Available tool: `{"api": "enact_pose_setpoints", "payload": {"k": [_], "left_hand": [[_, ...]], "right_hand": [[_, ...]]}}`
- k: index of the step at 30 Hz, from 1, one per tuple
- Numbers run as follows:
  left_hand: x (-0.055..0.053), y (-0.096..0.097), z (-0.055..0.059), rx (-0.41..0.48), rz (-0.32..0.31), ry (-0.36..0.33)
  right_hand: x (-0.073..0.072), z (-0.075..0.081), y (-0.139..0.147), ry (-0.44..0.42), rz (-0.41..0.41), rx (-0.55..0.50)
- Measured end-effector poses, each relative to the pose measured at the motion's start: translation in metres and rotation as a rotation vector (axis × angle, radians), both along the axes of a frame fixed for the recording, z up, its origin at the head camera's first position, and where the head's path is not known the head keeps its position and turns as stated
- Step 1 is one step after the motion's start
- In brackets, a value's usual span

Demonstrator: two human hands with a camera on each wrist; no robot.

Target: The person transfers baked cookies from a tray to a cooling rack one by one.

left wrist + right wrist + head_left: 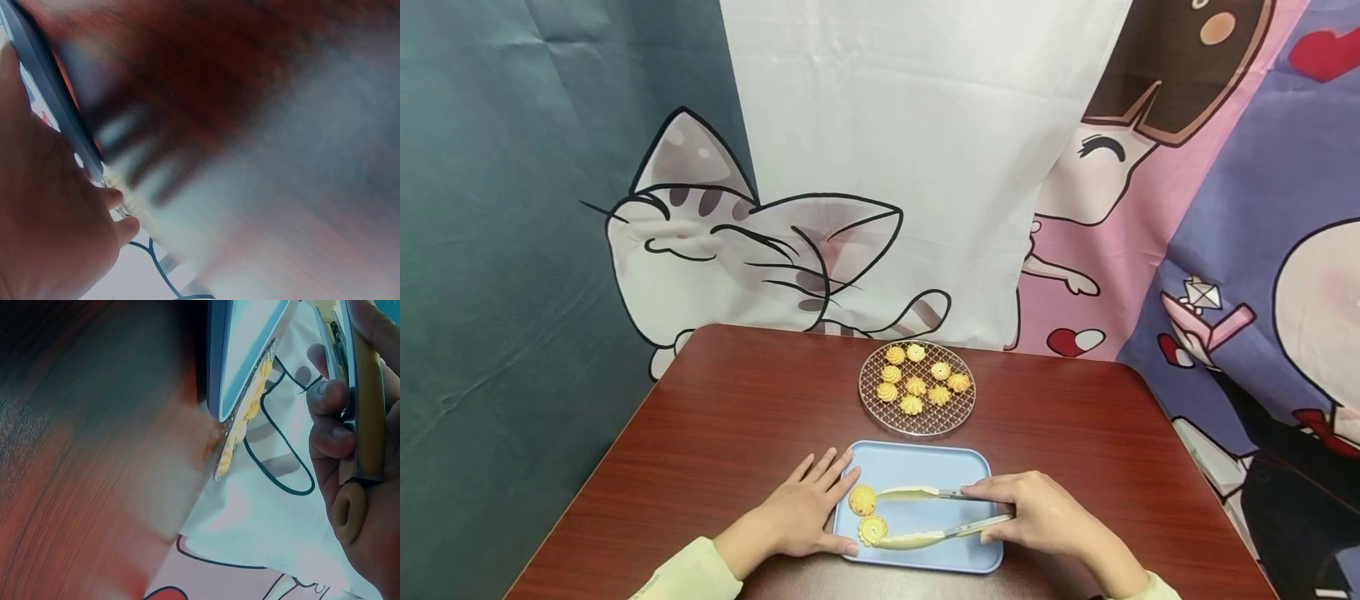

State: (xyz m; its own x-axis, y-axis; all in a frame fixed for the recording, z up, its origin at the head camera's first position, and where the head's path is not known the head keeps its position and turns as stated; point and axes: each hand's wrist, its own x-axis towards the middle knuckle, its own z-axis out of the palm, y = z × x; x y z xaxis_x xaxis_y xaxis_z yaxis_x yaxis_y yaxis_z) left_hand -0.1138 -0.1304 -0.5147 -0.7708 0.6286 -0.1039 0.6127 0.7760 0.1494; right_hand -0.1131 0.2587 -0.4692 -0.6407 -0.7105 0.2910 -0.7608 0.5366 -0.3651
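Note:
On the table lies a pale blue tray (925,462) with two round piped cookies at its left side: one cookie (862,500) lies just behind the other cookie (872,530). My left hand (797,515) rests at the tray's left edge, fingers spread and thumb over the front corner. In my right hand (1051,510) I hold a pair of tongs (917,541) by the handles. The tongs' arms are spread, with their cream-coloured tips close beside the cookies; whether they touch is unclear. The right wrist view shows the tan handle (370,412) against my palm.
Behind the tray stands a round wire rack (951,414) carrying several golden piped cookies (915,386). The brown wooden table (737,400) extends to both sides. Printed cloth (880,150) with cartoon figures hangs behind the table.

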Motion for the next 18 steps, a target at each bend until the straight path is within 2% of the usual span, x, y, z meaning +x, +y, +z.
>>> {"api": "enact_pose_setpoints", "payload": {"k": [6,11,18], "left_hand": [[0.0014,0.0006,0.0015,0.007,0.0,0.0],[0.0032,0.001,0.003,0.033,0.0,-0.011],[0.0025,0.0004,0.0,0.051,-0.016,0.017]], "right_hand": [[-0.0017,-0.0014,-0.0048,0.018,0.011,0.022],[-0.0031,-0.0025,-0.0069,0.001,0.017,0.04],[-0.0046,-0.0032,-0.0106,0.014,0.028,0.058]]}}
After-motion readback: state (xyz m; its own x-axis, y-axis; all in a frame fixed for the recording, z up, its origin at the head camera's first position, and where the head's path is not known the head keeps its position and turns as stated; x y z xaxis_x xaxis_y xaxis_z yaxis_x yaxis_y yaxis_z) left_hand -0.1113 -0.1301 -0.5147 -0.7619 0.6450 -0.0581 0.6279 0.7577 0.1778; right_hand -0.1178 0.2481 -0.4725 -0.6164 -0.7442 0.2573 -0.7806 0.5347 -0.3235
